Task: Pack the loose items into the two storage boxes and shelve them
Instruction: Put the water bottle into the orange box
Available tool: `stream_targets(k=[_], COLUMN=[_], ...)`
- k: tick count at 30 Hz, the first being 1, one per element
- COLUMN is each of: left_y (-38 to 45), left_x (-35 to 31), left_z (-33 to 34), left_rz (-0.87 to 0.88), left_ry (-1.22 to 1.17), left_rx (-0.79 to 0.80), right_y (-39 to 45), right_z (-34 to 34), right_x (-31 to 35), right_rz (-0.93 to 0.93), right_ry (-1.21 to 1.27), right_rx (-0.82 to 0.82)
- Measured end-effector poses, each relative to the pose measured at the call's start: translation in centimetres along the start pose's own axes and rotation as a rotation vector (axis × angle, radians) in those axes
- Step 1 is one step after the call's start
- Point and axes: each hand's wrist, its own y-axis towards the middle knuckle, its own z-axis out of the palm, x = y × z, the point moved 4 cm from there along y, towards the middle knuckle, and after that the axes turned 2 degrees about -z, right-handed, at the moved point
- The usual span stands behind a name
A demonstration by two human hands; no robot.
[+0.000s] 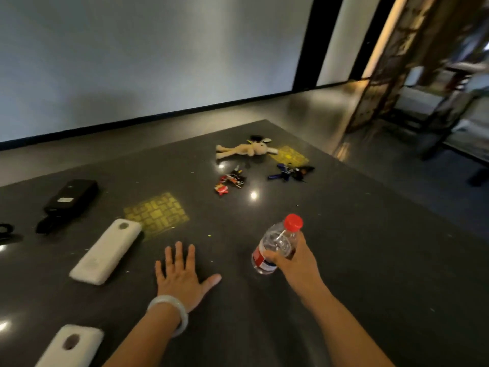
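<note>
The water bottle (277, 243), clear with a red cap and a red, white and blue label, is in the lower middle of the frame, tilted, and the person's right hand (296, 263) is closed around its body from the right side. I cannot tell if its bottom touches the dark table (357, 260). To the left of it, the left hand (182, 276) lies flat on the table with all fingers spread wide and holds nothing; a pale bangle (172, 311) is on that wrist. Further left, a white fuzzy case (105, 251) lies diagonal, and a second white fuzzy case (71, 345) is at the lower left edge. A black pouch (70, 200) rests at the middle left. Higher, near the centre, there is a small red and black bunch of keychains (230, 181), a blue and black keychain (289, 173) to its right, and a beige plush toy (243, 149) above them. Two yellow patterned patches are on the table surface.
</note>
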Motion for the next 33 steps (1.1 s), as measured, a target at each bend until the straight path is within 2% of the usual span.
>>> stream_targets(k=[4, 8, 12, 16, 21, 25, 29, 33], left_y=[-2.6, -9.1, -18.6, -30.3, -44.2, -51.9, -57.5, -61.3], left_x=[-3.4, -13.3, -24.1, -34.1, -43.5, -46.8, -48.6, -49.8], left_z=[-0.7, -1.1, -0.8, 0.0, 0.7, 1.5, 2.8, 5.8], left_rz=[0.024, 0.298, 0.582, 0.876, 1.179, 1.276, 1.324, 1.261], left_ry=[0.032, 0.022, -0.234, -0.456, -0.557, -0.607, -0.737, -0.898], left_rx=[-0.015, -0.125, -0.029, 0.104, 0.118, 0.122, 0.237, 0.416], right_y=[-5.2, -10.6, -16.8, -24.3, -34.7, -42.8, -49.4, -55.6], right_z=[-6.0, -12.7, -20.6, -29.9, -40.3, -45.9, -49.9, -54.1], right_x=[-2.0, -3.7, -5.0, -5.2, -4.3, -2.8, -1.7, -1.9], right_rz=[0.095, 0.141, 0.175, 0.126, 0.108, 0.075, 0.099, 0.15], right_ry=[0.048, 0.073, 0.082, -0.073, -0.448, -0.554, -0.609, -0.622], right_rx=[-0.119, -0.272, -0.389, -0.427, -0.457, -0.492, -0.513, -0.469])
